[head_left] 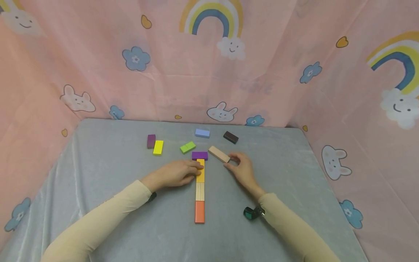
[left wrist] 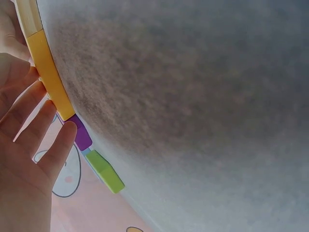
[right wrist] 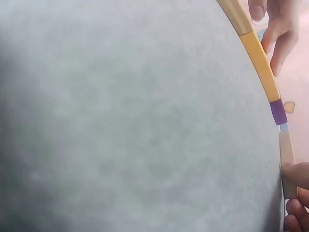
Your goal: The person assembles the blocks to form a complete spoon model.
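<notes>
In the head view a line of blocks runs toward the person: a purple block (head_left: 199, 155) lying crosswise at the far end, then an orange-yellow block (head_left: 200, 176), a striped pale wood block (head_left: 200, 191) and an orange-red block (head_left: 199, 211). My left hand (head_left: 178, 173) rests its fingertips on the orange-yellow block; the left wrist view shows the fingers (left wrist: 36, 113) fairly straight along its side. Right of the purple block lies a beige block (head_left: 218, 154), set at a slant. My right hand (head_left: 243, 171) pinches its near end between thumb and fingers.
Farther back are a dark purple block (head_left: 151, 141), a yellow block (head_left: 158, 148), a green block (head_left: 188, 147), a light blue block (head_left: 202, 133) and a black block (head_left: 231, 137). A grey cloth (head_left: 281, 163) covers the table; a patterned pink curtain (head_left: 163, 94) hangs behind.
</notes>
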